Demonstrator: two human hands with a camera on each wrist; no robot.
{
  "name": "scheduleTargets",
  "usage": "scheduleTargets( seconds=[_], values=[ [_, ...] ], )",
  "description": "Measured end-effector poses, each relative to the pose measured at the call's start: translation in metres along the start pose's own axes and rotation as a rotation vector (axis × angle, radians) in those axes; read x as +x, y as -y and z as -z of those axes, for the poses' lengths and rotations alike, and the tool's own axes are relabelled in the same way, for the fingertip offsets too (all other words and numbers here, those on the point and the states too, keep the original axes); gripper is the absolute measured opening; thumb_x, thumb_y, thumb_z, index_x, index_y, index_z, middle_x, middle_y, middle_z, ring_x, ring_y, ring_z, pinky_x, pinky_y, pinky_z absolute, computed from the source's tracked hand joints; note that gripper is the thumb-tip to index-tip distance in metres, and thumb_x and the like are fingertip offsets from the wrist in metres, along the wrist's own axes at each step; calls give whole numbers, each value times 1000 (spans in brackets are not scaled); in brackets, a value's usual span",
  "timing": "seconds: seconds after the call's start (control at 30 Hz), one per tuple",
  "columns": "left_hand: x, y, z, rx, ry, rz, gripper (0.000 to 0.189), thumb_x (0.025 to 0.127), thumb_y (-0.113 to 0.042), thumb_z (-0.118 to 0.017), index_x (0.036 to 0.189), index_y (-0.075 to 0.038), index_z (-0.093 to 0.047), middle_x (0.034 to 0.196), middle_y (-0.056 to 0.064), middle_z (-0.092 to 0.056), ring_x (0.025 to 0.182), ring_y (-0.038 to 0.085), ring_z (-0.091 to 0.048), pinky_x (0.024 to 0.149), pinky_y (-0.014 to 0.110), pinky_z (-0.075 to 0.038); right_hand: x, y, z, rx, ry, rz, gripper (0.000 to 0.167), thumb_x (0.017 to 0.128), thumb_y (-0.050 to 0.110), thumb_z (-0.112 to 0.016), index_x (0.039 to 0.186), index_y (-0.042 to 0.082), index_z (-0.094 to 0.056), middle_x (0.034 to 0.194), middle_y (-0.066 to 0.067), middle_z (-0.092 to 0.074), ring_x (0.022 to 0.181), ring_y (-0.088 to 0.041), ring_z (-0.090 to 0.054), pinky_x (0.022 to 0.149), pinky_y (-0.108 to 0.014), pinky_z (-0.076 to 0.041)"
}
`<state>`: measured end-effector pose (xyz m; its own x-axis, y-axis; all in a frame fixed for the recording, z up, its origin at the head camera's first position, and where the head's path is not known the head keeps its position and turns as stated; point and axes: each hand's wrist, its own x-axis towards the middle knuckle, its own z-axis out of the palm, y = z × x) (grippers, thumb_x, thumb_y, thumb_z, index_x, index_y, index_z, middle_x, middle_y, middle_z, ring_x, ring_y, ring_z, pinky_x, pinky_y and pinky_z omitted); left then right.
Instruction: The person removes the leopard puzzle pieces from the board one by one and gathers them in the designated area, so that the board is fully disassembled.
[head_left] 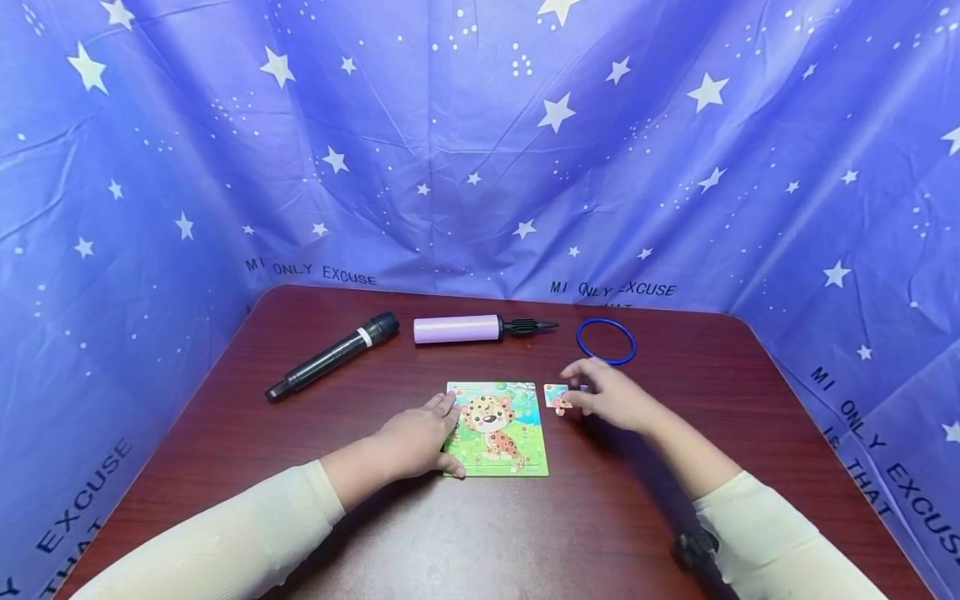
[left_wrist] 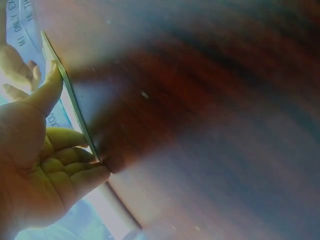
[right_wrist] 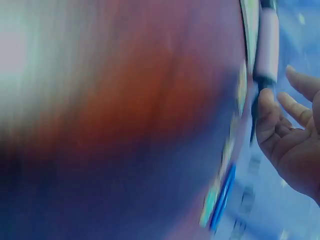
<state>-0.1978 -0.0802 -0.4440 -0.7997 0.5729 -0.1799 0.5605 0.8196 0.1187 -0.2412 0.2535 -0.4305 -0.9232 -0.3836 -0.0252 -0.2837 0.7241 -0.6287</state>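
Puzzle (head_left: 497,429) lies flat on the table (head_left: 480,537), left grip (head_left: 416,437) spread along its left edge, seemingly steadying rather than clenching. Right grip (head_left: 615,400) hovers at the loose pieces (head_left: 556,395) just beside it, fingers parted, nothing visibly held. Everything looks light and stiff, perhaps slick on that printed side; thin pieces could chip, so pinch them by opposite edges. Container? Only the puzzle's shallow frame (head_left: 495,471), and whether pieces sit inside, I can't tell.

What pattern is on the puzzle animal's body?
The orange body has dark spots; it shows best in the head view.
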Motion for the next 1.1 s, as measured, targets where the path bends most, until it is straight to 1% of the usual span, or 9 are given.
scheduleTargets(
  seconds=[0.07, 0.2, 0.33, 0.43, 0.53, 0.67, 0.77, 0.93, 1.1],
  values=[
    [0, 0, 0, 3, -3, -1, 101, 74, -68, -68, 147, -2, -43, 157, 19, -31, 146, 34, -31, 109, 46, -42, 2, 13, -14, -37, 38, 23, 44, 90, 32, -71, 125, 8, -60, 111, -10, -57, 82, -17, -61, 74, -34, -52],
    [0, -1, 0, 4, -5, -9, 101, 75, -68, -67, 147, -1, -43, 157, 20, -31, 146, 35, -31, 110, 47, -41, 1, 33, -39, -202, 103, 25, 58, 86, 46, -73, 132, 14, -58, 120, -5, -51, 97, -17, -57, 82, -38, -49],
    [-2, -1, 0, -4, -9, -15, 100, 77, -67, -66, 147, 1, -42, 157, 21, -31, 146, 35, -30, 112, 46, -39, 1, 42, -52, -295, 132, -6, 55, 84, 46, -75, 130, 20, -60, 119, -1, -48, 94, -15, -56, 79, -36, -48],
    [-4, 0, 0, -5, -17, -25, 100, 78, -66, -66, 149, 0, -39, 158, 20, -29, 147, 36, -28, 114, 46, -36, 2, 45, -55, -294, 126, -11, 45, 84, 40, -76, 122, 22, -62, 115, -1, -48, 88, -14, -54, 75, -34, -46],
    [-5, 1, 0, 3, -25, -68, 98, 81, -64, -64, 153, -5, -33, 161, 16, -26, 148, 35, -25, 115, 46, -34, 3, 46, -56, -277, 139, -10, 37, 85, 36, -76, 117, 22, -62, 112, -1, -47, 83, -15, -52, 71, -34, -45],
    [-5, 3, -1, 23, -22, -161, 87, 85, -60, -61, 154, -14, -35, 161, 10, -28, 148, 33, -26, 109, 48, -41, 6, 48, -56, -273, 157, -9, 35, 85, 34, -76, 114, 22, -61, 111, -2, -46, 84, -16, -52, 70, -34, -45],
    [-5, 4, -1, 38, -10, -194, 80, 86, -58, -60, 152, -18, -39, 160, 7, -32, 147, 32, -30, 103, 49, -47, 8, 49, -57, -268, 162, -10, 34, 85, 34, -77, 112, 21, -60, 111, -3, -46, 86, -17, -53, 73, -35, -46],
    [-1, 3, -2, 64, 8, -191, 79, 86, -59, -60, 152, -19, -40, 159, 5, -33, 147, 30, -30, 98, 49, -51, 9, 48, -57, -240, 161, -24, 34, 84, 31, -78, 109, 20, -58, 109, -3, -45, 88, -18, -53, 75, -37, -47],
    [0, 0, 0, 93, 29, -173, 80, 85, -60, -60, 151, -20, -40, 159, 4, -33, 146, 29, -32, 97, 49, -51, 7, 49, -58, -221, 147, -47, 37, 83, 31, -79, 107, 21, -53, 104, -2, -43, 82, -19, -53, 70, -34, -44]
  ],
)
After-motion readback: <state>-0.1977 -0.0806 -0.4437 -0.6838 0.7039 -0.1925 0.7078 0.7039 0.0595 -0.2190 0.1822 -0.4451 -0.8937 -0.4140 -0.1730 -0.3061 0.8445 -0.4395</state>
